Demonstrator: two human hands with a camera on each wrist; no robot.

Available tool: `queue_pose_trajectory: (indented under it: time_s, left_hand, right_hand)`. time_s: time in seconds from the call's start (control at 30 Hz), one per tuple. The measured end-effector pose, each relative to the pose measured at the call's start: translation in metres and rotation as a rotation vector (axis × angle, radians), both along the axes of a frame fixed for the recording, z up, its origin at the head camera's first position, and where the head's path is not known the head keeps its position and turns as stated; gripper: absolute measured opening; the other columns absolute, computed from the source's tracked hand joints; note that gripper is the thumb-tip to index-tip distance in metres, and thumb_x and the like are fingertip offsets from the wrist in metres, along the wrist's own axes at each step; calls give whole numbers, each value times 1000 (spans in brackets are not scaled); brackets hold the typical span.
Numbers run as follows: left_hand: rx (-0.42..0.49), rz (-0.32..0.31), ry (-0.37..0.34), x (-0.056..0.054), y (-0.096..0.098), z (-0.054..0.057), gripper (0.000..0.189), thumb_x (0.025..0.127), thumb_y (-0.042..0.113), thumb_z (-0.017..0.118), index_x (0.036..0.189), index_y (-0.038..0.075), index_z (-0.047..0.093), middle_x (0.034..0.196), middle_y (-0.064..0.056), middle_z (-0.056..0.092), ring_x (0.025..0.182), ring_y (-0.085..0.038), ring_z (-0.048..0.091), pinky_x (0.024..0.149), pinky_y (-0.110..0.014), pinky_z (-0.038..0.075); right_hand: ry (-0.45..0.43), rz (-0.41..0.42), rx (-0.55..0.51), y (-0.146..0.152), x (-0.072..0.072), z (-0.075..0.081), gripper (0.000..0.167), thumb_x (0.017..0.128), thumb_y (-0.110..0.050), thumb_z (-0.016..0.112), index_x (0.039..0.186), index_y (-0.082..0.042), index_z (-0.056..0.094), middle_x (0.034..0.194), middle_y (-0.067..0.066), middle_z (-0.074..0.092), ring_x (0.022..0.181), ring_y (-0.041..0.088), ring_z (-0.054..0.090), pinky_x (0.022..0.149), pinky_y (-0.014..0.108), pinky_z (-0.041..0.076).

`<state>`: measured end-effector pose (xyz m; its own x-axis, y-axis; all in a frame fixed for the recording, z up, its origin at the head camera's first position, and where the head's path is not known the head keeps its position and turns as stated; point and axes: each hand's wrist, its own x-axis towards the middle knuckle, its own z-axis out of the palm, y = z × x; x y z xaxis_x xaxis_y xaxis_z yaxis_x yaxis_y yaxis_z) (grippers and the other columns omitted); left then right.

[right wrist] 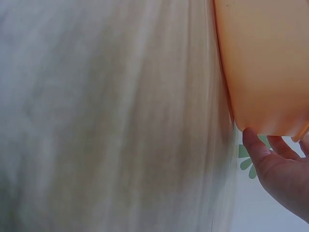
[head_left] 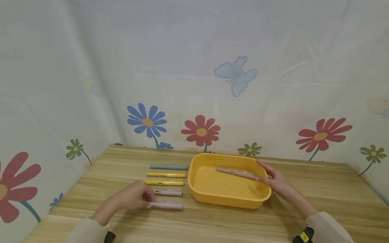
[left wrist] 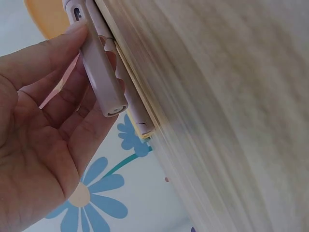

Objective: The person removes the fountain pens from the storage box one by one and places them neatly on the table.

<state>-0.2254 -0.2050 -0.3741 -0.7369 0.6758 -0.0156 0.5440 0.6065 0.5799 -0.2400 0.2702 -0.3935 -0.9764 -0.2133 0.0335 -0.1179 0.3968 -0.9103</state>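
Observation:
My left hand point(head_left: 136, 195) pinches the end of the nearest pink pen point(head_left: 167, 205), which lies at the front of a row. In the left wrist view, the thumb presses along the barrel of that pink pen point(left wrist: 100, 72). Just behind it lies a second pink pen point(head_left: 168, 192), partly hidden by the fingers. My right hand point(head_left: 281, 185) grips the right end of a yellow plastic basket point(head_left: 225, 200). Another pink pen point(head_left: 234, 172) lies inside it, its right end beside my fingertip. In the right wrist view, fingertips touch the basket's outer wall point(right wrist: 265, 72).
Behind the pink pens lie two yellow pens point(head_left: 167, 175) and a blue-green pen point(head_left: 169, 167), left of the basket. Everything stands on a wood-grain table point(head_left: 206, 226). A flower-printed curtain point(head_left: 182, 84) hangs behind and at the left.

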Motion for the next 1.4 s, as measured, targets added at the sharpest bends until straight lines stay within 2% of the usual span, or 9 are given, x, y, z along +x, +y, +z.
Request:
queue_pose_trajectory:
  time_s: [0.23, 0.4, 0.67, 0.9, 1.03, 1.23, 1.4]
  left_hand:
    - [-14, 9, 15, -2, -4, -4, 13, 70, -1, 70, 76, 11, 68, 70, 7, 61, 62, 0, 50, 56, -20, 44]
    - [-15, 30, -1, -5, -6, -8, 13, 70, -1, 70, 76, 11, 68, 70, 8, 61, 62, 0, 50, 57, -21, 45]
    - [-23, 47, -11, -6, -6, -7, 12, 71, 0, 71, 76, 11, 68, 70, 8, 61, 63, -2, 51, 57, -21, 45]
    - [-20, 9, 5, -8, -8, -10, 14, 70, -2, 70, 75, 11, 68, 69, 10, 59, 62, -1, 51, 56, -21, 45]
    - [-41, 31, -5, -8, -7, -11, 13, 72, 0, 71, 76, 12, 67, 69, 10, 59, 62, -1, 50, 56, -21, 45]
    - [-50, 37, -3, -8, -7, -11, 12, 72, 2, 72, 79, 11, 68, 72, 8, 61, 64, -1, 52, 58, -21, 45]
    - [-46, 48, 27, -7, -6, -8, 15, 72, 4, 72, 85, 8, 69, 80, 5, 64, 72, -6, 55, 63, -24, 47]
  right_hand:
    - [-9, -12, 13, 0, 0, 1, 69, 87, -17, 60, 144, -8, 23, 147, 25, 15, 129, 44, 24, 90, 41, 44]
    - [-8, -9, 9, 1, -1, 0, 68, 87, -17, 60, 144, -8, 23, 147, 25, 15, 129, 44, 23, 90, 41, 44]
    - [-2, -7, 6, 1, -1, 0, 69, 87, -18, 60, 144, -8, 22, 147, 25, 15, 129, 44, 22, 91, 43, 43]
    - [-8, -3, 6, 1, -1, 0, 69, 88, -17, 59, 144, -7, 22, 147, 26, 14, 129, 45, 23, 91, 44, 43]
    - [-3, -11, 32, 0, -1, 1, 69, 87, -19, 60, 144, -7, 22, 147, 25, 16, 129, 46, 21, 93, 49, 39]
    - [5, -10, 43, -1, -1, 0, 68, 87, -19, 59, 144, -6, 23, 147, 25, 16, 130, 47, 19, 96, 52, 35]
    - [1, -3, 25, -1, -1, 0, 68, 88, -18, 59, 144, -6, 22, 147, 26, 15, 129, 47, 21, 94, 50, 38]
